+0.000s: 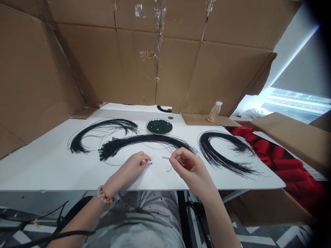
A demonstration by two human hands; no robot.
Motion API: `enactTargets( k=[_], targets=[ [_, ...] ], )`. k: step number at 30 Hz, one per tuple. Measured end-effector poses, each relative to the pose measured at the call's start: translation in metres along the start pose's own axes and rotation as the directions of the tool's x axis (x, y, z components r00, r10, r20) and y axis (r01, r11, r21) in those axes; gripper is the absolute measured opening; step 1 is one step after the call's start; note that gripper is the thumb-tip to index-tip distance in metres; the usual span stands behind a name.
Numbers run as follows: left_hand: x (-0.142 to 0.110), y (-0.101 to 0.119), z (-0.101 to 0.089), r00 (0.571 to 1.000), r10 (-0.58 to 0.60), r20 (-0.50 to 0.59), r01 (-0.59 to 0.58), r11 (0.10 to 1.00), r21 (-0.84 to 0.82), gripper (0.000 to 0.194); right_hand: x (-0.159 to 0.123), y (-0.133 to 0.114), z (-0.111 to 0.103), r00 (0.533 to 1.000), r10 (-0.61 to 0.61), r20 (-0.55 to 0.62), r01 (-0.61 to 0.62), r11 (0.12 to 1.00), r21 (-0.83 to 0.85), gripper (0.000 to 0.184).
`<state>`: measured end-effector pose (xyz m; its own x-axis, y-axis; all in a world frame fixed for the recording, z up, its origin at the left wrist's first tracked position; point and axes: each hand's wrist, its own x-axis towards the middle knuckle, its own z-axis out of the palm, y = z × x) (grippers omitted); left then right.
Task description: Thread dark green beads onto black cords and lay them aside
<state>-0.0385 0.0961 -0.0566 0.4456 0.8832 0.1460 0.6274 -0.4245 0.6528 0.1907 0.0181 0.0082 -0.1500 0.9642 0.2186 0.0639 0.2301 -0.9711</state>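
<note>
My left hand [136,167] hovers over the near part of the white table [46,165], fingers pinched on a tiny dark bead [151,163] at the fingertips. My right hand [187,165] is beside it, fingers pinched on a thin black string [167,160] whose free end points toward the bead. A small gap separates bead and string tip. Behind the hands lies a curved bundle of black strings with beaded ends [139,142]. A round dish of dark beads [159,126] sits further back in the middle.
Two more curved bundles of black strings lie at the left [98,130] and right [222,153]. Cardboard walls [103,58] surround the table. A small bottle [214,111] stands at the back right. A box of red items [284,162] is at the right.
</note>
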Motion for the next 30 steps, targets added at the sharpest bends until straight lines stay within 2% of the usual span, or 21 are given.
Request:
enactTargets(
  k=[6,10,12,15,17,18,21,22,23,26,30],
  targets=[
    [0.004,-0.002,0.010,1.000,0.018,-0.005,-0.018,0.994,-0.108,0.022,-0.001,-0.001,0.001,1.000,-0.004,0.012,0.005,1.000,-0.006,0.017],
    [0.007,0.000,0.010,0.997,-0.051,-0.059,0.035,0.969,-0.246,0.016,0.001,-0.001,0.001,1.000,0.006,0.012,-0.006,1.000,0.000,0.019],
    [0.004,0.009,0.005,0.993,-0.108,-0.049,0.084,0.933,-0.351,0.018,0.002,0.000,0.001,0.999,0.030,0.021,-0.030,0.999,0.013,0.020],
    [-0.009,0.034,-0.005,0.986,-0.164,-0.009,0.136,0.845,-0.517,0.029,0.002,0.002,0.001,0.999,0.019,0.034,-0.020,0.999,0.047,0.019],
    [-0.019,0.053,-0.010,0.981,-0.194,0.000,0.148,0.753,-0.641,0.035,0.001,0.001,0.004,0.999,-0.018,0.031,0.016,0.998,0.063,0.018],
    [-0.023,0.062,-0.012,0.977,-0.214,0.014,0.156,0.666,-0.729,0.036,-0.001,0.000,0.006,0.999,-0.036,0.022,0.034,0.997,0.071,0.017],
    [-0.035,0.081,-0.012,0.957,-0.271,0.102,0.186,0.303,-0.935,0.032,-0.006,-0.002,0.013,0.997,-0.073,-0.006,0.074,0.991,0.108,0.014],
    [-0.037,0.085,-0.011,0.953,-0.273,0.128,0.188,0.206,-0.960,0.029,-0.008,-0.003,0.016,0.996,-0.084,-0.016,0.086,0.988,0.126,0.013],
    [-0.039,0.088,-0.009,0.953,-0.266,0.144,0.189,0.150,-0.970,0.026,-0.010,-0.004,0.019,0.995,-0.093,-0.024,0.095,0.985,0.143,0.013],
    [-0.043,0.092,-0.006,0.961,-0.231,0.154,0.177,0.082,-0.981,0.021,-0.014,-0.006,0.023,0.994,-0.102,-0.035,0.107,0.978,0.176,0.012],
    [-0.044,0.096,-0.006,0.963,-0.228,0.141,0.160,0.069,-0.985,0.020,-0.016,-0.008,0.023,0.991,-0.125,-0.047,0.131,0.974,0.186,0.012]
  ],
)
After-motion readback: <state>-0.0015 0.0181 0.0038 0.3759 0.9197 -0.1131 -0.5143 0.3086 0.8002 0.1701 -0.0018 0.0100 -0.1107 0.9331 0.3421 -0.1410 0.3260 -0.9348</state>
